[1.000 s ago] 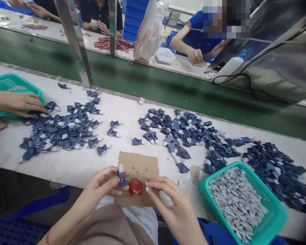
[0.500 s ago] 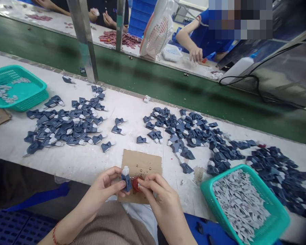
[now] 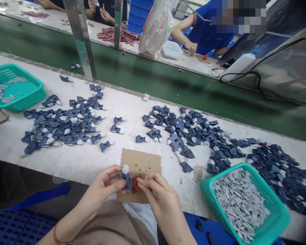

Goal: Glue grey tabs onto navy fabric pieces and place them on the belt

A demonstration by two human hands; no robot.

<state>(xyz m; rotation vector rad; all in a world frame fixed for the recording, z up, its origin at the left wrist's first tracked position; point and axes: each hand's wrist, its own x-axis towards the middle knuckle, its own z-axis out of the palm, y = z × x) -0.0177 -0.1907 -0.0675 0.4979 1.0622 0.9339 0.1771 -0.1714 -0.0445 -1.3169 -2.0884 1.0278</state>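
Note:
Between the thumb and fingers of my left hand (image 3: 109, 183) is a dark blue plastic part (image 3: 126, 180) with a pale grey tip (image 3: 125, 168) pointing up. My right hand (image 3: 159, 190) is pinched at a round red piece (image 3: 136, 184), just right of the blue part. Both hands are over a brown cardboard sheet (image 3: 142, 159), where a few small metal bits lie. Whether my right fingertips hold something tiny at the red piece cannot be made out.
Dark blue parts lie in piles at left (image 3: 66, 126) and right (image 3: 183, 126). A green basket (image 3: 279, 217) of grey pieces stands at right, another (image 3: 28, 98) at far left. A metal post (image 3: 83, 44) rises behind. People work across the green strip (image 3: 132, 71).
The view has shifted slightly. My hands keep nearly the same pose. Across the strip, a person's hand has moved left, and a blue part with a light tip shows more fully behind the post.

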